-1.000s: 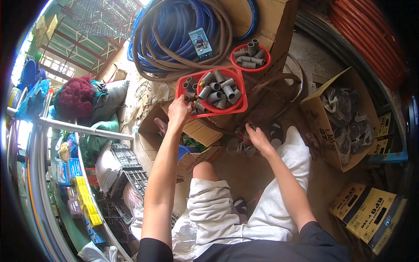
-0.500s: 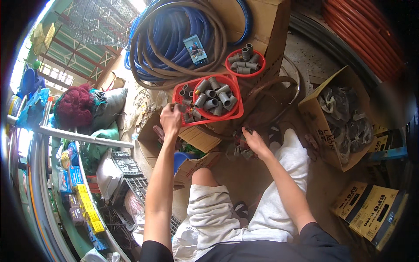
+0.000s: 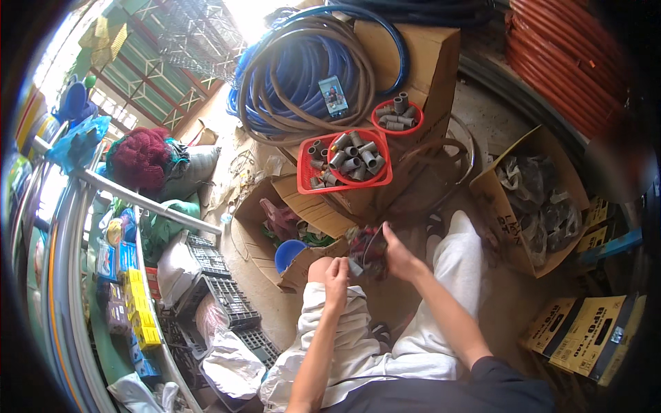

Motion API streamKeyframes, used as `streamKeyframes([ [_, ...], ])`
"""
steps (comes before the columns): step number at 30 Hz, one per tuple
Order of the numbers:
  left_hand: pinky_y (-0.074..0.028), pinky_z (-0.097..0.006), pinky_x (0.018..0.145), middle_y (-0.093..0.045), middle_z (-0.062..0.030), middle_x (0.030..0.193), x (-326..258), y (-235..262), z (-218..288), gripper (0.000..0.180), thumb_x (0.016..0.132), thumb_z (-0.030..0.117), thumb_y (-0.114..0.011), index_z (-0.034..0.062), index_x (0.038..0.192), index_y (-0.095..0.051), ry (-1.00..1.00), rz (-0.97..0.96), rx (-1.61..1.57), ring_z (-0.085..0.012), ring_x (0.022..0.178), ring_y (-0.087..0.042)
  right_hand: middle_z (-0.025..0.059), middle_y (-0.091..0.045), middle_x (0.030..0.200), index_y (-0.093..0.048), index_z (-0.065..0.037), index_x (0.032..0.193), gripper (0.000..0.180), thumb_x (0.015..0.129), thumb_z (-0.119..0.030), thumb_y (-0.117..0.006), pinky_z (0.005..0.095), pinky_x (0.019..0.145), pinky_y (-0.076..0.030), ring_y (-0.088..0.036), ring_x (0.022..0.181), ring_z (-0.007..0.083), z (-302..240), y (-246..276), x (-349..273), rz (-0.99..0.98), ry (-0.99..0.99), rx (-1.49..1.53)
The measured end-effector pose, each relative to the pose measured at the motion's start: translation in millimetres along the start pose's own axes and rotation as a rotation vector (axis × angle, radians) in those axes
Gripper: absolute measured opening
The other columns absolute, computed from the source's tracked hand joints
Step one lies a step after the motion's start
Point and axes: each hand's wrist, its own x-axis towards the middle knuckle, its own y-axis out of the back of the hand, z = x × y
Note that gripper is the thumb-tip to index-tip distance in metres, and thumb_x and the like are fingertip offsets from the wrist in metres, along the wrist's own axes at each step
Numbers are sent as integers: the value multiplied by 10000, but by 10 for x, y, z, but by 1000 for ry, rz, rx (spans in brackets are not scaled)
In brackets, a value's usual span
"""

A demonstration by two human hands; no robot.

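My left hand is closed in front of my left knee, pinching a small grey pipe fitting at the fingertips. Beside it, my right hand grips a dark, reddish see-through plastic bag; its contents are too blurred to make out. The fitting is close against the bag's near side. Beyond both hands stands a red rectangular basket with loose grey fittings in it. Inside that basket sits a round red basket, heaped with grey pipe fittings.
A smaller red basket of fittings sits behind, near a phone and coiled blue hose. At left is an open carton with a blue bowl. A carton of bagged parts stands right. A metal rail crosses the left.
My left hand has come back from the red basket toward my lap with a grey fitting. My right hand has brought the plastic bag nearer, up beside the left hand. The view has shifted slightly.
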Motion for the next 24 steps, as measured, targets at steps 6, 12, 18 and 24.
streamKeyframes([
  [6, -423, -297, 914, -550, -82, 1068, -204, -175, -311, 250, 1032, 203, -553, -37, 994, -611, -287, 174, 48, -206, 964, -526, 148, -355, 1545, -264, -31, 1545, 631, 1077, -431, -402, 342, 1176, -267, -315, 1437, 221, 856, -347, -549, 205, 269, -820],
  [12, -374, -395, 1028, -536, -117, 1298, -654, -638, -391, 160, 938, 170, -647, 32, 1001, -698, -500, -220, 346, -320, 1188, -447, 90, -644, 1239, -639, -51, 1260, 648, 1039, -596, -365, 348, 961, -464, -585, 1141, 180, 957, 307, -663, 547, 266, -423],
  [18, -376, -382, 1017, -489, -133, 1254, -745, -600, -298, 293, 1001, 272, -607, -11, 1028, -680, -361, 89, 373, -294, 1161, -461, 55, -631, 1089, -616, -50, 1244, 502, 1024, -492, -527, 296, 904, -463, -568, 1022, 140, 1310, -38, -1006, 548, 426, -571],
  [24, -410, -339, 973, -525, -100, 1274, -738, -547, -451, 296, 1019, 278, -592, 0, 1029, -693, -260, -14, 138, -218, 1128, -511, -26, -599, 936, -636, -85, 1165, 363, 997, -405, -604, 246, 732, -456, -543, 818, 86, 1243, -129, -1160, 464, 385, -550],
])
